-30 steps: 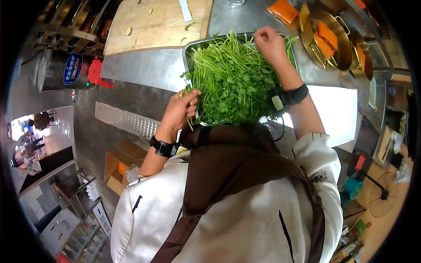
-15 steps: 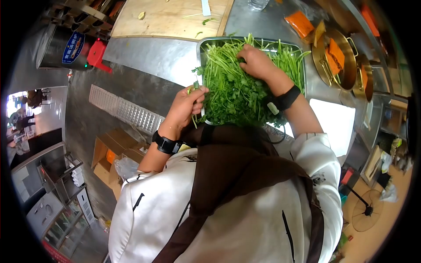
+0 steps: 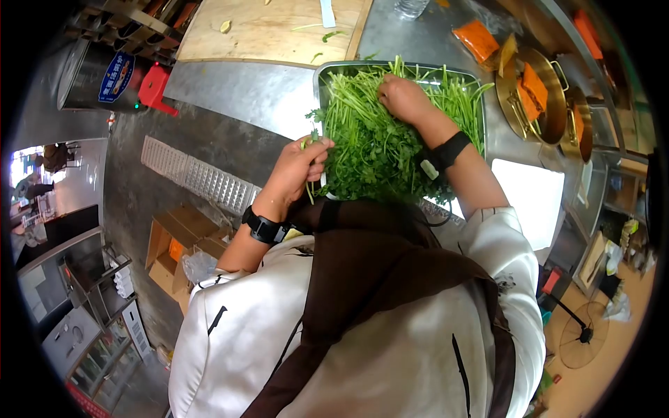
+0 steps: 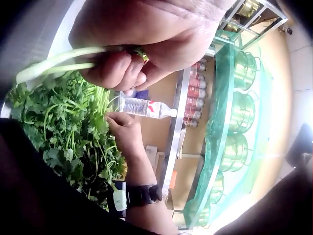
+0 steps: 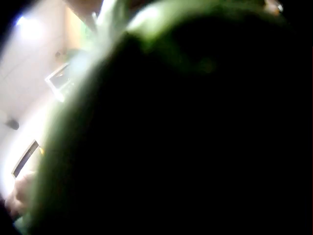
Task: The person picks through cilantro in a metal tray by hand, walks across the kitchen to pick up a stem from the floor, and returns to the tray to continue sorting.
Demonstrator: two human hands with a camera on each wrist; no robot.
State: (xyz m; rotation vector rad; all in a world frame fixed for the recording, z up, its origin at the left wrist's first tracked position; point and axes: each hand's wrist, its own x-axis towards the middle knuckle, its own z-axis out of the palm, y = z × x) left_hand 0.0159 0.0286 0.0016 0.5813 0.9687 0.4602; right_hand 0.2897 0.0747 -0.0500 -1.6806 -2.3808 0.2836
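Observation:
Leafy cilantro fills a metal tray in front of me in the head view, stems toward the far side. At the tray's left edge, my left hand grips a few cilantro stems between thumb and curled fingers. My right hand is in among the stems at the far side of the heap, its fingertips pinching some of them. Dark, blurred greenery covers most of the right wrist view.
Beyond the tray lies a wooden cutting board with scraps on it. To the right are brass-coloured pots, an orange packet and a bright white panel. A clear bottle stands behind the tray.
My right hand has come from above the tray's far right corner leftward and down into the stems. The left hand keeps its stems. The head view has shifted slightly.

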